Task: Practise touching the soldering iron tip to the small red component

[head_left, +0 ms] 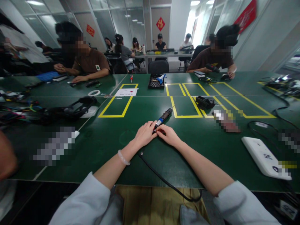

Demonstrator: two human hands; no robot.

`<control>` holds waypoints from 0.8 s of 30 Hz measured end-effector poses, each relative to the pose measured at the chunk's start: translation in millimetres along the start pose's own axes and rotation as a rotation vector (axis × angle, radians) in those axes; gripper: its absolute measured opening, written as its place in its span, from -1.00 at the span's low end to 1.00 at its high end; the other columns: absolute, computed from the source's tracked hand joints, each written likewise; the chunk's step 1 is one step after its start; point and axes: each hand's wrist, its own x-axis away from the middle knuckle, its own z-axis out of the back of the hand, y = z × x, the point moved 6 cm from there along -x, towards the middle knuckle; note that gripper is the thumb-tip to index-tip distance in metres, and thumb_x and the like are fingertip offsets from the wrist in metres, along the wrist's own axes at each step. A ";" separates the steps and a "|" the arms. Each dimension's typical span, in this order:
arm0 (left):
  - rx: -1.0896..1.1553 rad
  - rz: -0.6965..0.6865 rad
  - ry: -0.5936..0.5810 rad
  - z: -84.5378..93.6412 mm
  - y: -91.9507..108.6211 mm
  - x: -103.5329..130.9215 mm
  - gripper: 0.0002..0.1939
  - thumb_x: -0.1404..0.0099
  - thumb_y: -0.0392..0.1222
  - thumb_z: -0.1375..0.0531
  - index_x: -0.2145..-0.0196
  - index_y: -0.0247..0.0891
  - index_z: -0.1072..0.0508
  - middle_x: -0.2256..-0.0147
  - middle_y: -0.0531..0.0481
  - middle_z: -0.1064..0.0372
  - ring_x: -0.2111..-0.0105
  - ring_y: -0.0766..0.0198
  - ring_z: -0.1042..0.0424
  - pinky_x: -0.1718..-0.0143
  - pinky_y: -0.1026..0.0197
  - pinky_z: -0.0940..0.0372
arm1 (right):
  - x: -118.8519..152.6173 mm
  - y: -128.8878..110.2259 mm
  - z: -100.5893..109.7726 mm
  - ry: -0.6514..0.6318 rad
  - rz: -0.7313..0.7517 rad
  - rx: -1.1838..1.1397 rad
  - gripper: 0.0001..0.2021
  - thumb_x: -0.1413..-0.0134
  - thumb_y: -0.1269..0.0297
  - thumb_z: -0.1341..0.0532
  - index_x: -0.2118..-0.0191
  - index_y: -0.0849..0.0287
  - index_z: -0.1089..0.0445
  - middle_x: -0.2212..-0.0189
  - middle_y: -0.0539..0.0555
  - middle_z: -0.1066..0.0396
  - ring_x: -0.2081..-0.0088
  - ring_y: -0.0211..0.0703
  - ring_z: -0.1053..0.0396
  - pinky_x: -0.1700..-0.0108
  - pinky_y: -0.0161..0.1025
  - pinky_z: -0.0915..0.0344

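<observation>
An electric screwdriver with a black front and a blue and silver body lies slantwise, its thin bit pointing away to the right. My left hand is closed around its rear part, fingers along the body. The fingers of my right hand are bent together at its back end, close against my left fingertips; just what they pinch there is partly hidden. A black cable emerges under my left wrist and loops over the table edge towards my lap. Where it joins the tool cannot be seen.
On the green table are yellow tape frames, a black bit case, a black plastic part, a small red screwdriver and a paper sheet. A white power box lies right. Co-workers sit opposite; someone's arm is at left.
</observation>
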 end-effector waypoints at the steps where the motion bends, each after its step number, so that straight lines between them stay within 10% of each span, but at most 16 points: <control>1: -0.004 0.006 -0.006 0.1 -0.5 -0.7 -0.39 -0.33 0.01 -0.09 -0.26 -0.21 -0.10 -0.05 -0.19 -0.24 0.04 0.03 -0.32 0.08 0.08 -0.28 | 0.3 0.0 0.1 -0.003 -0.005 -0.008 -0.89 -0.18 0.36 -0.13 0.20 0.14 -0.37 0.26 0.08 -0.41 0.31 -0.18 -0.34 0.20 -0.25 -0.27; 8: -0.087 0.090 -0.028 8.0 -27.5 -1.2 -0.35 -0.33 0.06 -0.08 -0.29 -0.22 -0.07 -0.09 -0.21 -0.21 0.03 0.01 -0.30 0.10 0.09 -0.26 | 3.2 4.0 4.2 -0.010 -0.045 -0.005 -0.85 -0.16 0.36 -0.13 0.15 0.15 -0.36 0.34 0.03 -0.38 0.34 -0.20 -0.32 0.23 -0.27 -0.26; 19: -0.167 0.613 -0.044 34.3 -184.9 31.1 -0.38 -0.31 0.13 -0.02 -0.23 -0.21 -0.17 -0.17 -0.24 -0.15 -0.08 -0.12 -0.24 0.01 -0.05 -0.26 | 3.0 8.4 2.9 -0.042 -0.065 0.011 -0.86 -0.16 0.38 -0.14 0.17 0.18 -0.37 0.39 0.01 -0.38 0.36 -0.23 -0.32 0.26 -0.30 -0.24; 24: -0.233 0.836 0.008 49.5 -224.8 56.5 -0.40 -0.30 0.14 -0.02 -0.20 -0.23 -0.23 -0.17 -0.29 -0.16 -0.05 -0.19 -0.26 0.05 -0.10 -0.27 | 2.9 8.7 2.1 -0.047 -0.066 0.029 -0.86 -0.15 0.41 -0.15 0.17 0.18 -0.38 0.38 0.01 -0.39 0.36 -0.24 -0.32 0.26 -0.31 -0.23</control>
